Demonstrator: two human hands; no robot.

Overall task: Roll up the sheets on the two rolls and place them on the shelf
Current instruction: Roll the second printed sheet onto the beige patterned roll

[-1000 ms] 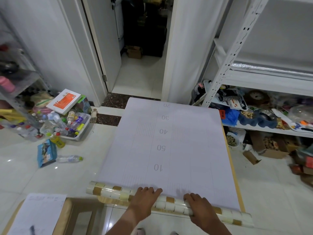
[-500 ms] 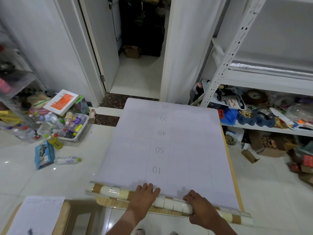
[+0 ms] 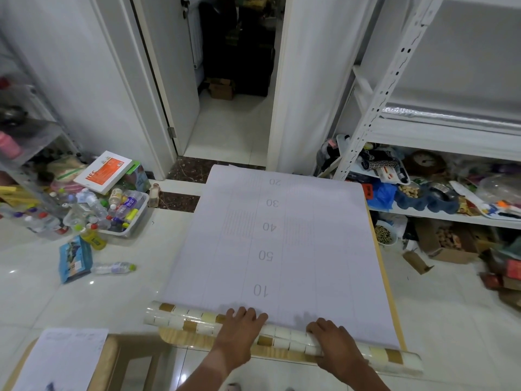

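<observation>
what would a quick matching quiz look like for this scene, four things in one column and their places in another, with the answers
Things:
1. tile-patterned roll
2. clear plastic bottle with green cap
3. orange and white NEC box
4. small brown cardboard box

Places:
A. beyond the open doorway
B. under both hands, at the sheet's near end
C. lying on its side on the floor, left of the sheet
D. on top of the clutter at left

Pairs: 1-B, 2-C, 3-D, 4-A
</observation>
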